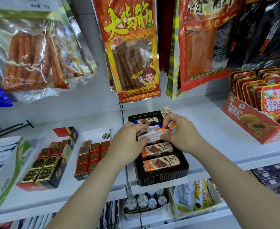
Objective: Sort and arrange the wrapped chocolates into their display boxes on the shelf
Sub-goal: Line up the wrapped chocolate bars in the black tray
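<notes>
A dark brown display tray (162, 177) sits on the white shelf, holding orange-wrapped chocolate bars (161, 162) laid flat in its near half. Over the tray's middle, my left hand (127, 139) and my right hand (180, 134) together grip a small stack of orange-and-white chocolate bars (154, 134), back labels facing up. More bars, one with blue wrapping (148, 121), lie in the tray's far end, and one stands tilted behind my right hand. Left of the tray stand a box of red-foil chocolate squares (93, 156) and a box of gold and red squares (45, 162).
Large snack bags (132, 52) hang above the shelf. An orange box of red packets (265, 109) stands at the right. A green-and-white box (3, 169) sits at far left. The lower shelf holds small cups (144, 202), yellow packets and dark boxes (274, 174).
</notes>
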